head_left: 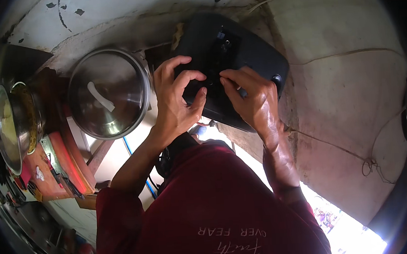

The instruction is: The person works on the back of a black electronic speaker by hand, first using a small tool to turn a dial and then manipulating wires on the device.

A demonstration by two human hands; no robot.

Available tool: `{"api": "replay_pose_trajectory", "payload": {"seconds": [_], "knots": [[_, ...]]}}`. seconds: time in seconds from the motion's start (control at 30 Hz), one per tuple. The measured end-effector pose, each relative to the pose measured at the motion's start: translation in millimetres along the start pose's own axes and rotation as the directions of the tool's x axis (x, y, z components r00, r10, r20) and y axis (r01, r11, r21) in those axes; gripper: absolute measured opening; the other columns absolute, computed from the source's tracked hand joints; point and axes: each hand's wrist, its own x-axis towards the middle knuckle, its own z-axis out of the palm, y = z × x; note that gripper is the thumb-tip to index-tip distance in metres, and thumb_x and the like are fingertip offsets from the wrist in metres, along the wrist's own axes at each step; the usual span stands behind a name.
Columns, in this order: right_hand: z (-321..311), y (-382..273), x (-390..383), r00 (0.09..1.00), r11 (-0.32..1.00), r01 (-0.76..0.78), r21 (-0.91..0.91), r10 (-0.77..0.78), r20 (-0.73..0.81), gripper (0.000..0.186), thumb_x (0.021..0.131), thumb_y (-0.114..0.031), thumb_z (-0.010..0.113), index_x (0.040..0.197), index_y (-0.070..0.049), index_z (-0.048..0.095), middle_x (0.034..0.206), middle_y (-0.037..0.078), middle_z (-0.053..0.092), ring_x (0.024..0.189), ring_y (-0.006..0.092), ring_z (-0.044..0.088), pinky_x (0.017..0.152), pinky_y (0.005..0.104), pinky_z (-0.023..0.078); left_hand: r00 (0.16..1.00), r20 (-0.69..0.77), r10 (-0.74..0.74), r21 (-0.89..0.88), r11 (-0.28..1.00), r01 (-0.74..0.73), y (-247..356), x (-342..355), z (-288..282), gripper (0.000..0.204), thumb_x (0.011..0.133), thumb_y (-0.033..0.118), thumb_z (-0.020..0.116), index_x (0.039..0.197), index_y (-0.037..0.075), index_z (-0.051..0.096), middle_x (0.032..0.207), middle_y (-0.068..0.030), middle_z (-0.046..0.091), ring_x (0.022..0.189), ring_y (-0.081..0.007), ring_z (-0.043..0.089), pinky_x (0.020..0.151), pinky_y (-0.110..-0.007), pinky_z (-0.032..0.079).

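Note:
Before me is a large black plastic case with rounded corners, its kind not plain. A dark recess in its upper face holds a small round metal fitting. Over the near part of the case, my right hand has thumb and forefinger pinched together; whatever they grip is too small and dark to make out. My left hand hovers at the case's left side, its fingers curved and spread apart with nothing seen between them.
Left of the case is a round steel pan or lid with a white curved strip on it. Farther left, steel bowls stand by a wooden surface with small tools. A thin cord runs along the pale wall at right.

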Motion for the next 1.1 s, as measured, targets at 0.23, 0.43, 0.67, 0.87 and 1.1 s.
{"api": "replay_pose_trajectory", "payload": {"seconds": [0.23, 0.43, 0.67, 0.87, 1.1], "knots": [[-1, 7, 5, 0.996, 0.999, 0.05, -0.012, -0.049, 0.07, 0.012, 0.09, -0.006, 0.083, 0.102, -0.007, 0.08, 0.088, 0.007, 0.075, 0.071, 0.0268, 0.076, 0.061, 0.0361, 0.059, 1.0, -0.002, -0.017, -0.003, 1.0, 0.017, 2, 2, 0, 0.032, 0.081, 0.005, 0.084, 0.11, 0.015, 0.075, 0.147, -0.0118, 0.056, 0.138, -0.0413, 0.048, 0.116, -0.054, 0.039], [-3, 9, 4, 0.993, 0.999, 0.047, 0.017, -0.048, 0.108, 0.014, 0.087, -0.003, 0.083, 0.1, -0.007, 0.08, 0.087, 0.007, 0.074, 0.072, 0.0277, 0.076, 0.062, 0.0375, 0.059, 1.0, 0.002, -0.021, -0.001, 1.0, 0.021, 2, 2, 0, 0.033, 0.08, 0.004, 0.085, 0.109, 0.016, 0.075, 0.146, -0.0115, 0.056, 0.139, -0.041, 0.048, 0.115, -0.054, 0.04], [4, 9, 8, 0.992, 0.996, 0.087, -0.021, -0.085, 0.094, 0.012, 0.084, -0.004, 0.081, 0.095, -0.007, 0.078, 0.084, 0.007, 0.072, 0.069, 0.0281, 0.074, 0.06, 0.0388, 0.058, 0.999, 0.025, -0.028, 0.014, 1.0, 0.028, 2, 3, -2, 0.032, 0.082, 0.004, 0.085, 0.11, 0.015, 0.076, 0.149, -0.0103, 0.055, 0.14, -0.0379, 0.046, 0.117, -0.051, 0.04], [5, 8, 11, 0.987, 0.992, 0.114, -0.059, -0.106, 0.119, 0.011, 0.084, -0.005, 0.08, 0.094, -0.007, 0.077, 0.083, 0.006, 0.07, 0.069, 0.028, 0.073, 0.06, 0.0387, 0.058, 0.999, 0.035, -0.033, 0.0, 0.999, 0.034, 3, 3, -3, 0.034, 0.08, 0.006, 0.085, 0.11, 0.016, 0.075, 0.148, -0.0111, 0.054, 0.141, -0.0408, 0.046, 0.118, -0.054, 0.039], [0, 9, 14, 0.981, 0.995, 0.093, -0.036, -0.086, 0.172, 0.01, 0.084, -0.005, 0.08, 0.093, -0.007, 0.077, 0.084, 0.006, 0.071, 0.07, 0.0282, 0.074, 0.061, 0.0391, 0.058, 0.997, 0.061, -0.049, -0.001, 0.999, 0.049, 4, 4, -6, 0.031, 0.083, 0.006, 0.085, 0.111, 0.014, 0.076, 0.15, -0.0114, 0.054, 0.142, -0.0379, 0.045, 0.118, -0.05, 0.039]]}}
